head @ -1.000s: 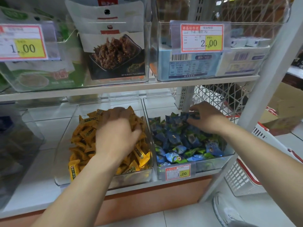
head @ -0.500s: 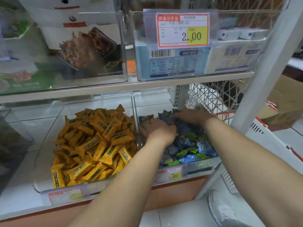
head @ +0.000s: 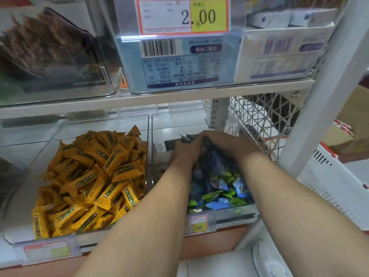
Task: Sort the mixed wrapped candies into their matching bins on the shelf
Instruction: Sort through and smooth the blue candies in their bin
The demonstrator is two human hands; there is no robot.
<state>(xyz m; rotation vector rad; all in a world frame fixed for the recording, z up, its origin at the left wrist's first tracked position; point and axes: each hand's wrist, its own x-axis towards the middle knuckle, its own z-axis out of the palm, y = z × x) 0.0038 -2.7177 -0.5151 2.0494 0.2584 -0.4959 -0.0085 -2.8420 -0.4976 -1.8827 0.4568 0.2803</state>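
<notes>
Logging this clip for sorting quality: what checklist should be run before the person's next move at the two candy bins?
1. Both hands inside the right bin: ok; the left hand and right hand meet over the blue-green candies at its back.
2. Only yellow candies in the left bin: ok, on the visible surface.
3. No yellow strays among the blue-green candies: cannot tell; hands and forearms cover part of the pile.
4. A candy gripped in either hand: cannot tell; the grip is not visible.
5. Bins upright, side by side: ok.
</notes>
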